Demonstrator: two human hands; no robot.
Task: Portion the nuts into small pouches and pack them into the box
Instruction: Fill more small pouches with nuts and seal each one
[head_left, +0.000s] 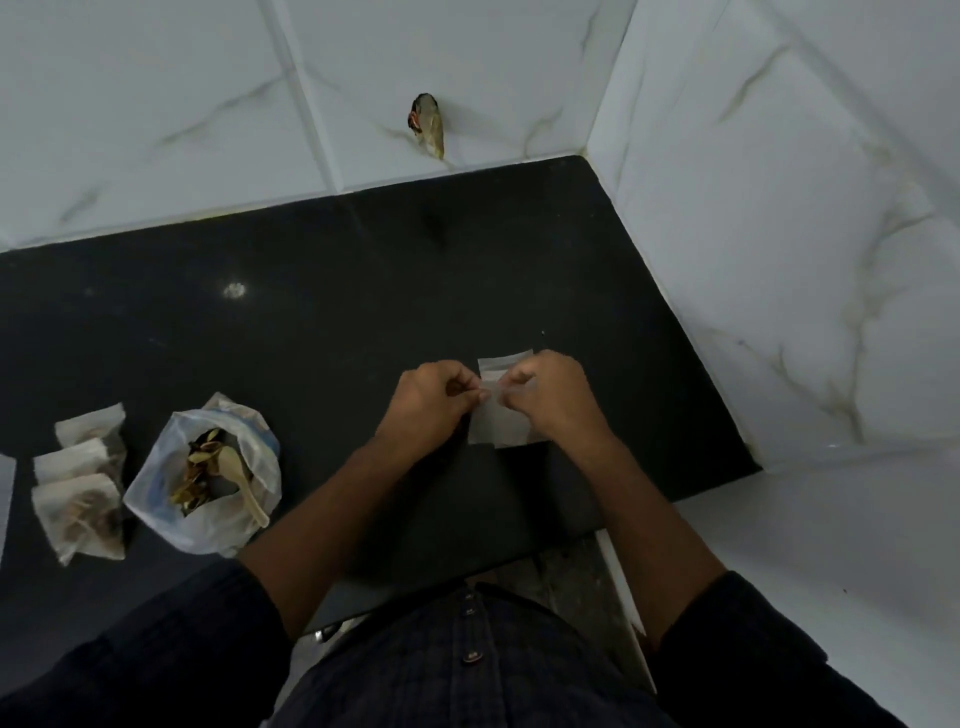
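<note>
From the head camera, you have a small, empty translucent plastic pouch (500, 415) lying on the black stone counter (322, 312), and both hands are working its mouth: your left hand (431, 397) pinches one side of the opening, your right hand (550, 397) pinches the other, fingers curled, as if to pull it apart. Well to your left stands the open white plastic bag of mixed nuts (208, 478) with a pale wooden spoon (244, 483) resting inside it, and just beyond that lie three filled small pouches (83, 483), overlapping one another at the counter's left side. So, judging by how things lie, several portions are done and this pouch is the next to fill (it holds nothing yet). What is left: scoop nuts in, seal it, then pack everything away. No box shows in this view, so you cannot tell whether any packing has begun.
</note>
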